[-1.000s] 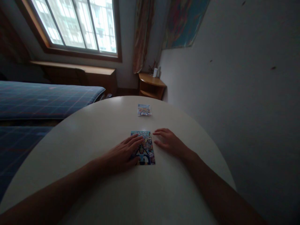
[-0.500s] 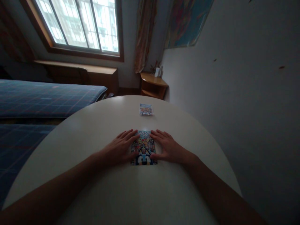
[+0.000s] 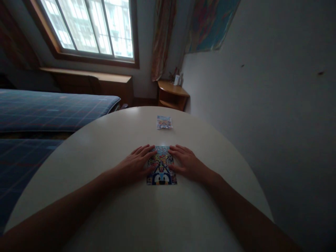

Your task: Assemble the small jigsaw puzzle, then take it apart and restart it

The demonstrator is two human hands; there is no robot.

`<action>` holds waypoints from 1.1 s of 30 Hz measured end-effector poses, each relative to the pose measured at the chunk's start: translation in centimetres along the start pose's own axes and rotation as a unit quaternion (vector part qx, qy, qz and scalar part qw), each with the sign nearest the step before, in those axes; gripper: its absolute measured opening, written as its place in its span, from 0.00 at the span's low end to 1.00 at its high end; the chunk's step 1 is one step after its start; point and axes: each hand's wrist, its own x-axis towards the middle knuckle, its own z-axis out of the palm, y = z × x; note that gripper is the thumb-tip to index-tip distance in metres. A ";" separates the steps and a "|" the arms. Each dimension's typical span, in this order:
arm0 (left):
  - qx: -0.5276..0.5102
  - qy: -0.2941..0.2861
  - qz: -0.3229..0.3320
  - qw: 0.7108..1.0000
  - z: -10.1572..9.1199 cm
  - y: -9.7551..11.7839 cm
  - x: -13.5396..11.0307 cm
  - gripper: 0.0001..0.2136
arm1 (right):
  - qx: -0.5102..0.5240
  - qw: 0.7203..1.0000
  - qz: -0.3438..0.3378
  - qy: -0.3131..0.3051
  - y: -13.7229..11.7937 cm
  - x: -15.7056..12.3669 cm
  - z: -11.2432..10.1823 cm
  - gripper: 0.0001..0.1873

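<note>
A colourful printed sheet or booklet (image 3: 161,171) with a blue cartoon dog's face along its near edge lies flat on the white round table (image 3: 126,217). My left hand (image 3: 138,162) rests at its left side, fingers stretched out and fingertips over the edge. On the opposite side my right hand (image 3: 185,161) lies with fingers extended, its tips on the right edge. Neither hand wraps round anything. Farther back on the table is a small square packet (image 3: 164,122) with a similar cartoon print.
Left of the table stands a bed with a blue checked mattress (image 3: 52,108). A small wooden corner shelf (image 3: 173,89) is behind the table, and a white wall (image 3: 249,115) runs along the right. The window (image 3: 91,28) is at the back left.
Both thumbs have shifted up and slightly outward along the sheet's sides, uncovering more of the dog's face. The sheet and packet have stayed in place.
</note>
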 end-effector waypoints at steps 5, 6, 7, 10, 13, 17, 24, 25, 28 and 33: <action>-0.002 0.009 -0.001 1.000 0.3 -0.1 0.1 0.25 | -0.019 0.999 0.019 0.042 -1.0 0.3 0.6 0.26; -0.001 0.013 0.000 1.000 0.3 -0.2 0.1 0.25 | -0.024 0.999 0.022 0.037 -1.2 0.4 0.6 0.26; -0.001 0.016 0.001 1.000 0.4 -0.2 0.1 0.25 | -0.028 0.999 0.022 0.028 -1.4 0.3 0.6 0.28; 0.001 0.016 0.003 1.000 0.4 -0.2 0.1 0.25 | -0.035 0.999 0.002 -0.009 -2.0 0.1 0.4 0.35; 0.003 0.013 0.006 1.000 0.4 -0.2 0.1 0.26 | -0.021 0.998 -0.042 -0.047 -2.6 -0.1 0.1 0.38; 0.010 0.007 0.007 1.000 0.2 -0.1 0.1 0.26 | 0.020 0.988 -0.131 -0.077 -3.5 -0.5 -1.0 0.36; 0.006 0.008 0.006 1.000 0.1 0.1 0.0 0.26 | 0.099 0.970 -0.212 -0.067 -4.2 -0.7 -2.1 0.19; 0.006 0.009 0.006 1.000 0.1 0.0 0.0 0.26 | 0.108 0.971 -0.206 -0.059 -4.1 -0.6 -1.9 0.18; 0.005 0.015 0.002 1.000 0.3 -0.1 0.0 0.26 | 0.119 0.973 -0.192 -0.045 -3.8 -0.4 -1.4 0.15; -0.003 0.020 -0.002 1.000 0.4 -0.3 0.1 0.24 | 0.096 0.977 -0.189 -0.035 -3.4 -0.4 -1.3 0.14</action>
